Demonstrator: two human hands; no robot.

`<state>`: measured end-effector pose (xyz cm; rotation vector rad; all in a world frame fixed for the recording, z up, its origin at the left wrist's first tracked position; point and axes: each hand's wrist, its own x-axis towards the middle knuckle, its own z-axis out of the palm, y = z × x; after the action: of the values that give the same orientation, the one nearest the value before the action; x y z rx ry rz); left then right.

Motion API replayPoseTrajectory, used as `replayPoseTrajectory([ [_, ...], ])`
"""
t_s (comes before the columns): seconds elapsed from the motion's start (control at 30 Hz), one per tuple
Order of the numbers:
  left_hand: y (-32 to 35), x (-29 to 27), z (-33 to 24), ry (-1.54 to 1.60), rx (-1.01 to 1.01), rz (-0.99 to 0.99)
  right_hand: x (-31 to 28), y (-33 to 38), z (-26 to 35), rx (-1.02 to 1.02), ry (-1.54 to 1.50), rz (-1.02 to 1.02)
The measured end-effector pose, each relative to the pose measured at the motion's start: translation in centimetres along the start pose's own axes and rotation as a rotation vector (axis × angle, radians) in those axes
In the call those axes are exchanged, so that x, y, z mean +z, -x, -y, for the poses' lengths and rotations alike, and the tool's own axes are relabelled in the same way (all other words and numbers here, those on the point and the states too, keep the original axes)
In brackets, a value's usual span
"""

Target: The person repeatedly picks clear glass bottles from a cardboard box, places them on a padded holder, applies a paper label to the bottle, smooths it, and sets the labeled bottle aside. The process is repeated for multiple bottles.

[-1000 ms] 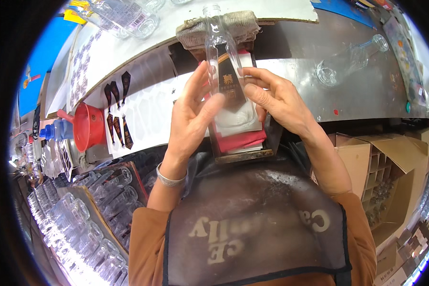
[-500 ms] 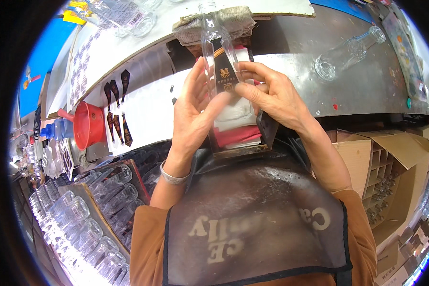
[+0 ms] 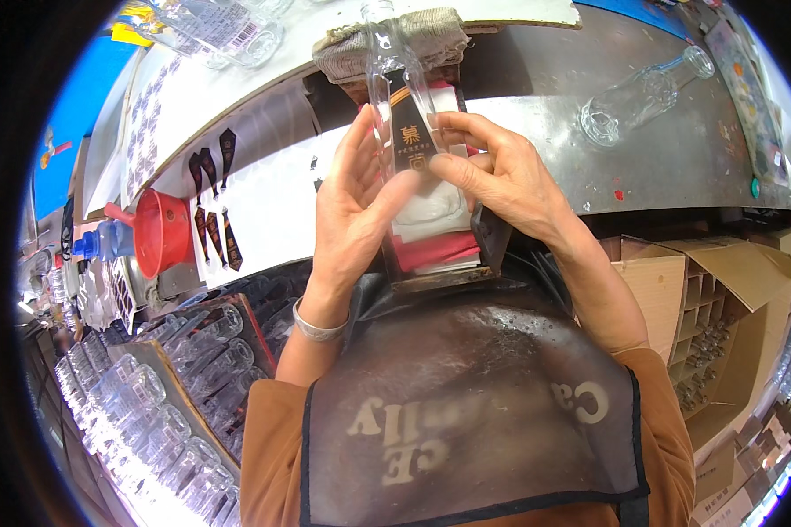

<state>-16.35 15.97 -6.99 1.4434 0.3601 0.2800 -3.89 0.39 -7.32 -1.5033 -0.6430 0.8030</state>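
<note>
A transparent glass bottle point(image 3: 397, 83) lies with its neck pointing away from me, in a rest lined with red and white cloth point(image 3: 439, 250). On its upper side sits a black label point(image 3: 404, 110) with gold marks. My left hand point(image 3: 347, 215) cups the bottle's left side, its thumb reaching over the lower part. From the right, my right hand point(image 3: 505, 180) grips it, fingers along the side and thumb on the label's lower end. The bottle's base is partly hidden by my thumbs. A folded grey cloth point(image 3: 439, 39) supports the neck.
Several black labels point(image 3: 230, 237) lie on a white sheet at left, beside a red plastic scoop point(image 3: 160, 233). Another glass bottle point(image 3: 633, 110) lies on the metal table at right. Racked bottles point(image 3: 211, 364) stand lower left; an open divided carton point(image 3: 659, 303) stands lower right.
The bottle and both hands have hardly moved; the whole view has shifted very slightly. The right thumb still rests on the label.
</note>
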Motion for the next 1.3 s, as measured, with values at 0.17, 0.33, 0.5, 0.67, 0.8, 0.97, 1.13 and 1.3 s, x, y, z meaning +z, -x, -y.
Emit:
replayPoseTrajectory([
  [0.17, -0.1, 0.3, 0.0, -0.021, 0.013, -0.013, -1.1, -0.4, -1.4, 0.035, -0.097, -0.091],
  [0.33, 0.2, 0.5, 0.3, -0.010, 0.057, -0.022, -4.7, -3.1, -3.7, 0.114, -0.604, -0.444],
  [0.5, 0.2, 0.8, 0.0, -0.017, 0.045, -0.042, -2.7, -2.8, 3.0, -0.313, 0.035, -0.080],
  [0.67, 0.1, 0.8, 0.4, -0.029, 0.053, -0.055, -3.0, -7.4, 5.5, -0.683, 0.687, -0.261],
  [0.8, 0.2, 0.7, 0.5, -0.037, 0.055, -0.064, -2.6, -7.8, 7.0, -0.691, 0.687, -0.011],
  [0.97, 0.5, 0.5, 0.6, 0.037, 0.051, -0.060, -2.3, -6.8, 6.6, -0.983, 0.761, -0.203],
  [1.13, -1.5, -2.7, -0.3, 0.198, -0.001, -0.116, -2.0, 0.1, 5.9, -0.614, 0.438, 0.230],
  [1.3, -6.8, -1.0, -2.3, -0.234, -0.190, -0.143, -4.6, -3.6, 3.7, -0.060, -0.045, -0.090],
])
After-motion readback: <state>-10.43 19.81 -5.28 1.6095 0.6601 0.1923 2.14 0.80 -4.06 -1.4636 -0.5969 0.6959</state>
